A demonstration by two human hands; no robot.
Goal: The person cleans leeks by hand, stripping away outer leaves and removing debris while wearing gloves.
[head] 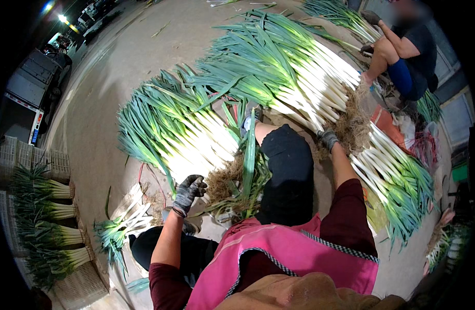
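My right hand [327,139], in a dark grey work glove, grips the white root end of a leek [309,110] at the near edge of a large leek pile [256,58]. Beneath and beyond that hand lies a mass of brown roots [351,112]. My left hand [189,193], also gloved, is raised beside the white stems of a second leek pile [179,135]. Its fingers are curled in and nothing shows in them. Trimmed-off leaves and roots [241,193] lie between my legs.
At right, leeks [396,182] lie with roots towards me. A co-worker [411,50] sits handling leeks at upper right. Bundled leeks [61,232] rest on plastic crates [76,288] at left, near a parked truck [28,89]. Small leeks [125,228] lie by my left knee.
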